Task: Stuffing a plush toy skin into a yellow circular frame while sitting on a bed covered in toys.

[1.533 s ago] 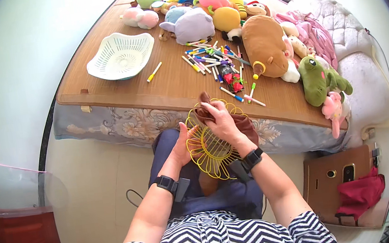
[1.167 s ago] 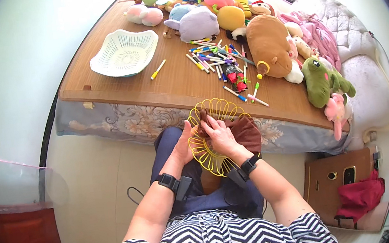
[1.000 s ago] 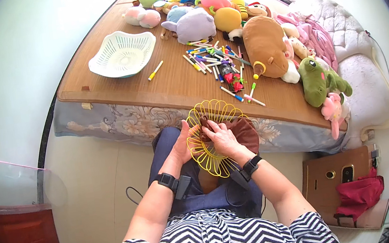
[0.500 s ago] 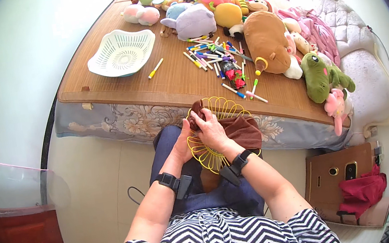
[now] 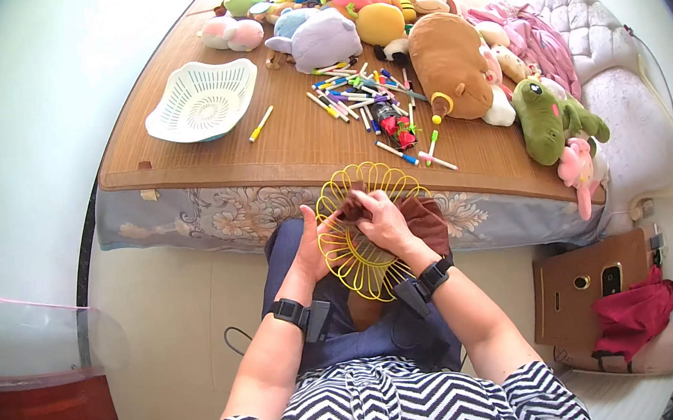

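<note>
My right hand (image 5: 388, 224) pinches a brown cloth (image 5: 425, 220) against the yellow wire basket (image 5: 358, 263) above my lap (image 5: 342, 350), while my left hand (image 5: 309, 249), thumb spread from its partly hidden fingers, lies along the basket's left side.

Yellow wire basket (image 5: 366, 264), brown cloth (image 5: 425, 220)
Black-and-white zigzag shirt (image 5: 380, 412) and dark blue trousers (image 5: 342, 350); grey bed cover (image 5: 239, 214), beige floral pattern; white plastic basket (image 5: 203, 100); pink-cheeked green plush toy (image 5: 543, 125).
</note>
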{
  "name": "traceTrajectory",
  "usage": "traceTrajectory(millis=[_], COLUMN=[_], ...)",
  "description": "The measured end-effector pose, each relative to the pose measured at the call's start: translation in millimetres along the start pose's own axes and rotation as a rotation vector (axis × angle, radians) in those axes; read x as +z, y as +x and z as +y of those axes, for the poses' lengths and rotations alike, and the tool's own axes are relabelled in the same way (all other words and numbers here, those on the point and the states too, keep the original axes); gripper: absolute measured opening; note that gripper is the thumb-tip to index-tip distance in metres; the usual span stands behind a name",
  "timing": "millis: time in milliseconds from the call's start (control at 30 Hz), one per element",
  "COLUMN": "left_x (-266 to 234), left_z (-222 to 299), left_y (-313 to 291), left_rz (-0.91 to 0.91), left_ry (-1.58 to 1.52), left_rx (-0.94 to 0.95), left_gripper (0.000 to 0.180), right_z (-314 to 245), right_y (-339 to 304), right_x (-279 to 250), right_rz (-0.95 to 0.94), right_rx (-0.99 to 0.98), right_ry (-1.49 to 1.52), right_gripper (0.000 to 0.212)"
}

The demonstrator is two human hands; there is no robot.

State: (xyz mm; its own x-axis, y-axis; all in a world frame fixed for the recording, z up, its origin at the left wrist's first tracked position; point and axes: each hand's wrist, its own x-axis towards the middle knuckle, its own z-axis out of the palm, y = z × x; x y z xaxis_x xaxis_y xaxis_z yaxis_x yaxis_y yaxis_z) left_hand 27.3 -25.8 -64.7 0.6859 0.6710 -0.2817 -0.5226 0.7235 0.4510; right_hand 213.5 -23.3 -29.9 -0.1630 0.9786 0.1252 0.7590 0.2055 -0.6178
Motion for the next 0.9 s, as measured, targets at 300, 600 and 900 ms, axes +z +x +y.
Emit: traceTrajectory(millis=[300,600,900], left_x=[10,5,-6], left_z=[-3,-1,1], left_y=[2,2,5], left_rz=[0.094,-0.061,-0.019], left_ry=[-0.019,-0.072,-0.040], left_rx=[0.079,-0.014,-0.033], left_gripper=[0.106,0.097,0.093], right_z=[-39,3,11], right_y=[3,-22,-6], right_x=[31,3,-8], right_rz=[0.024,-0.209,-0.100], right_rx=[-0.203,-0.249,-0.068], right_ry=[-0.153,-0.328,0.061], right_gripper=[0.063,0.049,0.042])
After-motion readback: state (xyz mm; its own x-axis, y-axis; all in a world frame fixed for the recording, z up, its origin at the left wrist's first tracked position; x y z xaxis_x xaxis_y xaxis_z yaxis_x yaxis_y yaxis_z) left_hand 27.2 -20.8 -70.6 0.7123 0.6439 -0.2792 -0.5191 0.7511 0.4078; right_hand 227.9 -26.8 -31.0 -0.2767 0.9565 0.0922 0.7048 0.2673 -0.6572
